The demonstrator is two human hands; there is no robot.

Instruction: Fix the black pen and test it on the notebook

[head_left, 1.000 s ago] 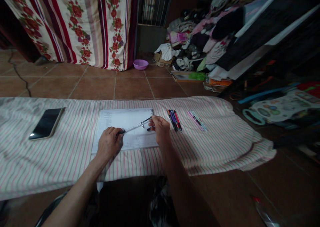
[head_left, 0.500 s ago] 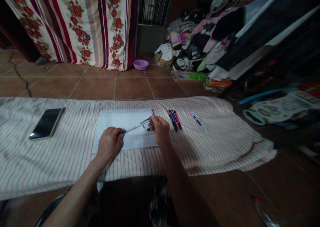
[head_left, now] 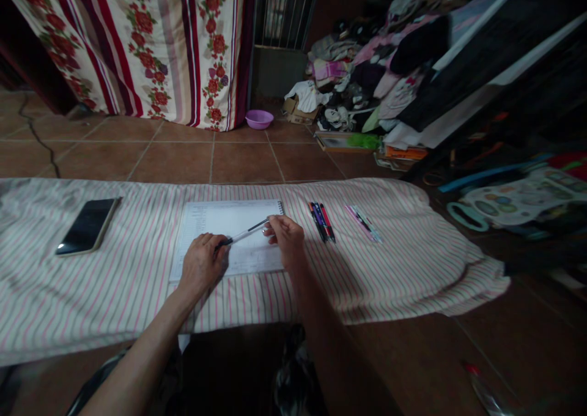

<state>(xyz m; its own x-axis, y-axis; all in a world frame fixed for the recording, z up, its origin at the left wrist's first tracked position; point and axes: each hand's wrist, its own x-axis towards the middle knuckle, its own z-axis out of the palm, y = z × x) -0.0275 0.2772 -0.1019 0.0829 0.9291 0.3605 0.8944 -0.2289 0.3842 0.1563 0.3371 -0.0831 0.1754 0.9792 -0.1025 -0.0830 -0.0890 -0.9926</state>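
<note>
A pale pen with dark ends [head_left: 243, 234] is held level over a spiral notebook [head_left: 215, 219] lying open on a striped cloth [head_left: 403, 263]. My left hand [head_left: 200, 264] is closed on the pen's near, dark tip end. My right hand [head_left: 287, 240] pinches the far end near the clip. Both hands rest on the lower part of the page. Three pens [head_left: 321, 219] lie side by side just right of the notebook.
A dark phone [head_left: 88, 225] lies on the cloth at the left. More pens [head_left: 363, 221] lie further right. A purple bowl [head_left: 259, 118] sits on the tiled floor near a floral curtain [head_left: 151, 43]. A heap of clothes [head_left: 367, 79] fills the back right.
My right hand has slid a little left along the pen, towards my left hand. The view shifted slightly. The left hand has stayed put.
</note>
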